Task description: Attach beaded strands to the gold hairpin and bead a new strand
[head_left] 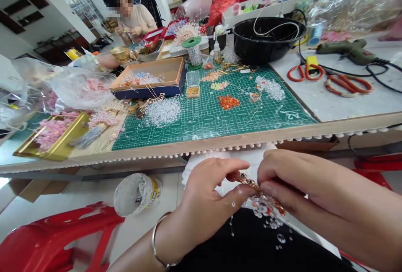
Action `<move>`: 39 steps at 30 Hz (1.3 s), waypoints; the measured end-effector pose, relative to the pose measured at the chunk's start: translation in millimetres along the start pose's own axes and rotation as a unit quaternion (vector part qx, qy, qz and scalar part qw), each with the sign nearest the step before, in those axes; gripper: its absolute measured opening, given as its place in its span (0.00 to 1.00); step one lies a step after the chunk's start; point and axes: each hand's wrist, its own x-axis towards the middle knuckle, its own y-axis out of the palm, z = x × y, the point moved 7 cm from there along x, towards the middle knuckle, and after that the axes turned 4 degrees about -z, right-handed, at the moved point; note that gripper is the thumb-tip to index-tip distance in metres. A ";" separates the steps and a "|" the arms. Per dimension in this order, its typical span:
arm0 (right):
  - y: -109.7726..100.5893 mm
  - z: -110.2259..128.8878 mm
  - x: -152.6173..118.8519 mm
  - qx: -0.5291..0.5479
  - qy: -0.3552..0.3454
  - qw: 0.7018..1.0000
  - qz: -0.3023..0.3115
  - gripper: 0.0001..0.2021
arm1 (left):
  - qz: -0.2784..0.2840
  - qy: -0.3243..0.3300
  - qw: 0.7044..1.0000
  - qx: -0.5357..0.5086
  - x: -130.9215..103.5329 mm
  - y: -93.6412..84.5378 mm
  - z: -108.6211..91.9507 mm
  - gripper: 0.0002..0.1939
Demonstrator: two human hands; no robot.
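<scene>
Both hands work low in front of the worktop's edge, over the person's lap. The left hand (210, 192), with a silver bangle (157, 242) on its wrist, pinches one end of a small beaded wire ornament (262, 203) between thumb and forefinger; the right hand (289, 180) grips the same piece from the other side, fingertips closed on it, so the two hands nearly touch. The ornament has gold wire with orange beads at the top and a cluster of clear crystal beads hanging below the fingers, some dangling over the black cloth on the lap. On the worktop (220, 141) above lies a green cutting mat (213, 112) carrying a heap of clear beads (161, 110), a small pile of orange beads (228, 102) and another clear cluster (270, 88). A shallow brown box (150, 77) sits at the mat's far left corner, a black bowl (265, 39) at its far right. Orange-handled scissors (303, 72) and a green glue gun (347, 50) lie to the right of the mat. A gold tray of pink flowers (52, 136) stands at the left. Under the worktop's edge a white plastic tub (136, 192) lies tipped beside a red chair (56, 238). Another person (133, 14) sits at the far end.
</scene>
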 end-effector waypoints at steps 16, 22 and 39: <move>43.4 -61.2 -19.2 0.241 0.242 0.934 0.105 0.08 | 0.224 -0.102 0.960 -0.131 -15.4 33.5 30.0 0.06; 41.0 -39.4 -10.6 0.113 0.187 0.969 0.115 0.07 | 0.221 -0.132 0.958 -0.128 -18.4 35.1 31.5 0.07; 40.6 -42.8 -13.3 0.094 0.187 0.964 0.166 0.07 | 0.266 -0.242 0.893 -0.269 -24.4 46.4 43.1 0.06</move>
